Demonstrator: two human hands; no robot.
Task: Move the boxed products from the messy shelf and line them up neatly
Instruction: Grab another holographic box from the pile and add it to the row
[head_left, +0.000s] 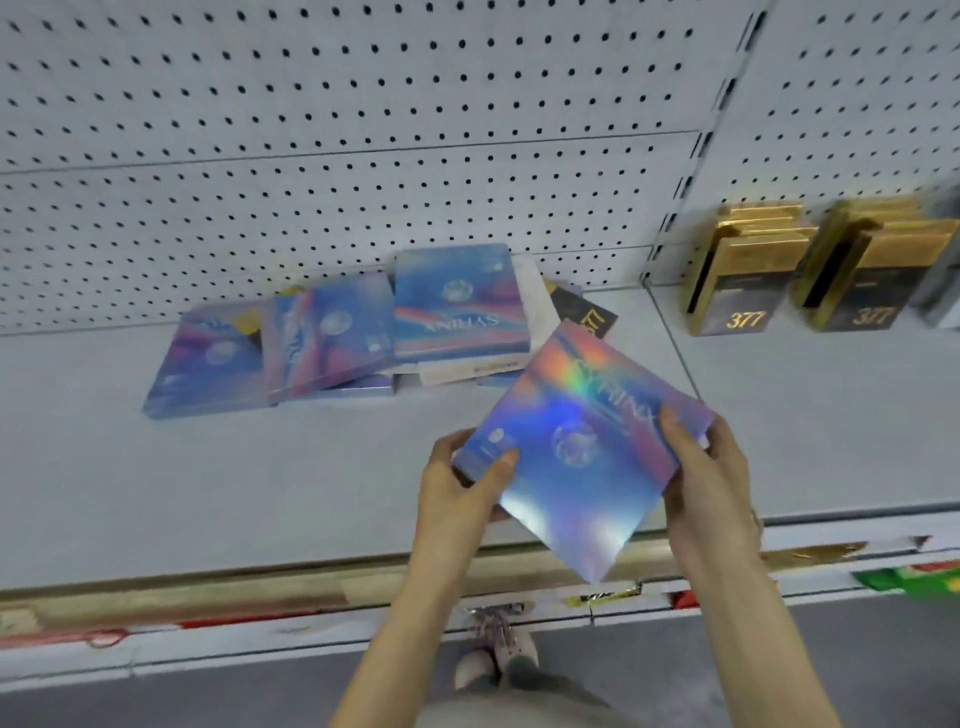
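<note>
I hold a flat holographic blue-purple box (582, 447) above the front of the white shelf (260, 478), turned like a diamond. My left hand (457, 488) grips its left corner with the thumb on top. My right hand (711, 478) grips its right edge. Behind it, several similar holographic boxes lie in a loose pile against the pegboard: one at the left (208, 364), one tilted in the middle (327, 338), one on the right (457, 306). A dark box with gold lettering (587, 312) pokes out from under the pile.
Two upright rows of gold-and-black boxes marked 377 (743, 275) (878, 270) stand on the neighbouring shelf section at the right, past a slotted upright (675, 208). The shelf's front rail (311, 587) runs below my hands. My shoe (493, 654) shows on the grey floor.
</note>
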